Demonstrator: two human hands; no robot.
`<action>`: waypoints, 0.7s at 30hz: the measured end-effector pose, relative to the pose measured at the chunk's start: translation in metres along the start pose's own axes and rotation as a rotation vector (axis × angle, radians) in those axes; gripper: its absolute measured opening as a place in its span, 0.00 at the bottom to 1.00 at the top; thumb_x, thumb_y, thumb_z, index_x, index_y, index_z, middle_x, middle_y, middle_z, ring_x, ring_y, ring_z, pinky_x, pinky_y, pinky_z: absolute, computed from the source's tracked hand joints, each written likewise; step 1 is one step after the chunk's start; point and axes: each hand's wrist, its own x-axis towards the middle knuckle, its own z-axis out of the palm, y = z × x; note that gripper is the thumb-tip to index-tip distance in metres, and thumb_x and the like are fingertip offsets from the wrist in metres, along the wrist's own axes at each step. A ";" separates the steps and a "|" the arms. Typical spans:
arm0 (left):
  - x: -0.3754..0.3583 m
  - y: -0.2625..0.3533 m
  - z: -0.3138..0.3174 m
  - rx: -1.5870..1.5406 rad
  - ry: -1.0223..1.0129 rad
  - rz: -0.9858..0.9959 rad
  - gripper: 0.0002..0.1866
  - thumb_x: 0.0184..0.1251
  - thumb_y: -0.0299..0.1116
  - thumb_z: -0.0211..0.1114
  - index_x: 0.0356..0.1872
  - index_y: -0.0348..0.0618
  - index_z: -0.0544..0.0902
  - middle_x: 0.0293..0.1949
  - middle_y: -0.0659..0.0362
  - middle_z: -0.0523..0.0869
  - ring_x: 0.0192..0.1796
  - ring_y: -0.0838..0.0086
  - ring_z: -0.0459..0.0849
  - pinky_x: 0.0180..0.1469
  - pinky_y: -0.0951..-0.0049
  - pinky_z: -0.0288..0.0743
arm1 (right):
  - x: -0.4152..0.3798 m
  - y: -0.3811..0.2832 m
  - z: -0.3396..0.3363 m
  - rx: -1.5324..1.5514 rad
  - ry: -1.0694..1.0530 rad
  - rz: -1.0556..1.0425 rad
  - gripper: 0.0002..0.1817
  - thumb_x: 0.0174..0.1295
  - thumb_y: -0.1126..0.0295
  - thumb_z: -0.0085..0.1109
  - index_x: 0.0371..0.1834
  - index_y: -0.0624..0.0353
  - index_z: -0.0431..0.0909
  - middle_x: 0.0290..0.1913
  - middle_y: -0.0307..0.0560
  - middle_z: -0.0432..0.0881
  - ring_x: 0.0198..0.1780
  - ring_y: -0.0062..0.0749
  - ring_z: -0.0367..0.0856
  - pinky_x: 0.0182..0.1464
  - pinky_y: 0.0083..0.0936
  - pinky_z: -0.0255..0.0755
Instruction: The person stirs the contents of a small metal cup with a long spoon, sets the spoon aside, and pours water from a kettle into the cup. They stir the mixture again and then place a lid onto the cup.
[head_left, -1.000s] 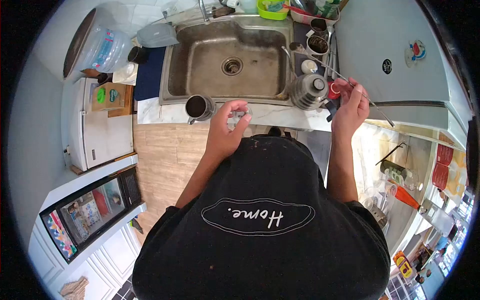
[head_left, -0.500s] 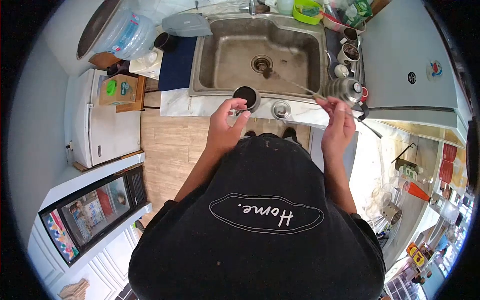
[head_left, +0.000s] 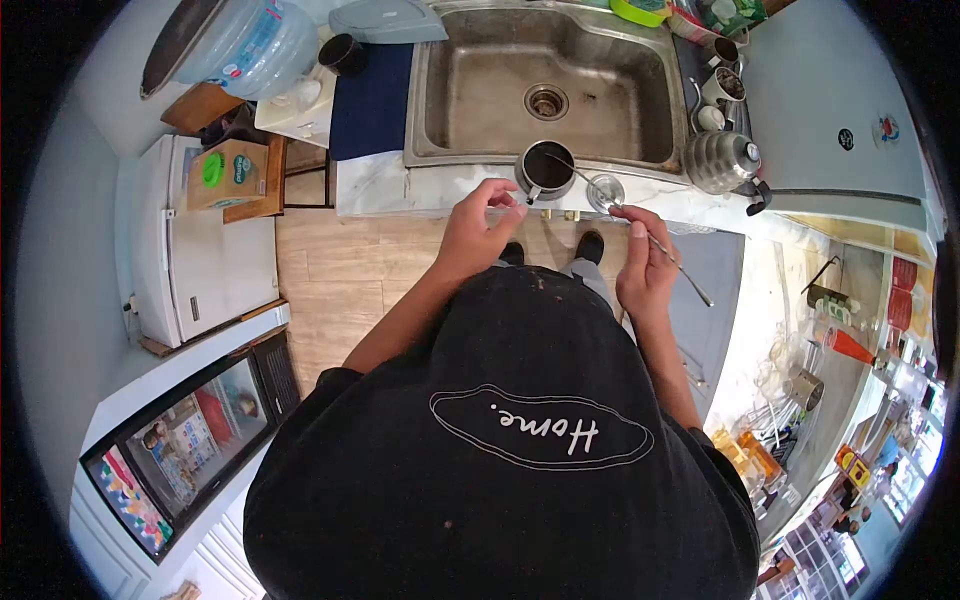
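Observation:
A metal cup [head_left: 536,188] with dark contents stands on the white counter edge in front of the sink. My right hand [head_left: 648,262] pinches a long thin metal spoon [head_left: 686,278]; its far end reaches into the cup. My left hand [head_left: 482,228] is beside the cup's near left side, fingers apart and curved, holding nothing. Right of the cup is a small clear glass [head_left: 605,192], just beyond my right hand's fingertips.
Behind the counter edge lies the steel sink [head_left: 480,100]. A steel kettle [head_left: 718,162] stands to its right, near several cups. On the left are a dark blue cloth [head_left: 370,110], a black cup [head_left: 343,55] and a large water bottle [head_left: 255,50].
My right hand has moved left and nearer to me, bringing the spoon's far end from over the sink into the cup. The view has shifted. My left hand stays by the cup.

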 end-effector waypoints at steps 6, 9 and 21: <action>0.013 -0.017 0.007 0.000 -0.025 -0.008 0.20 0.69 0.39 0.71 0.55 0.39 0.79 0.39 0.51 0.89 0.45 0.63 0.89 0.51 0.63 0.80 | -0.001 0.004 0.022 -0.025 -0.003 -0.023 0.10 0.76 0.73 0.51 0.50 0.62 0.83 0.46 0.54 0.87 0.49 0.49 0.86 0.55 0.37 0.77; 0.016 -0.024 0.011 -0.012 -0.050 -0.053 0.19 0.70 0.39 0.72 0.53 0.39 0.78 0.39 0.50 0.89 0.45 0.62 0.89 0.50 0.62 0.81 | 0.001 0.000 0.026 -0.145 -0.009 -0.033 0.10 0.76 0.72 0.52 0.49 0.61 0.83 0.47 0.55 0.87 0.50 0.51 0.86 0.55 0.39 0.77; 0.023 -0.038 0.019 0.009 -0.115 -0.009 0.14 0.72 0.36 0.68 0.47 0.35 0.84 0.40 0.49 0.90 0.44 0.62 0.90 0.50 0.64 0.81 | -0.002 0.000 0.029 -0.211 0.037 -0.058 0.09 0.74 0.75 0.54 0.49 0.59 0.84 0.46 0.52 0.88 0.51 0.50 0.85 0.56 0.41 0.77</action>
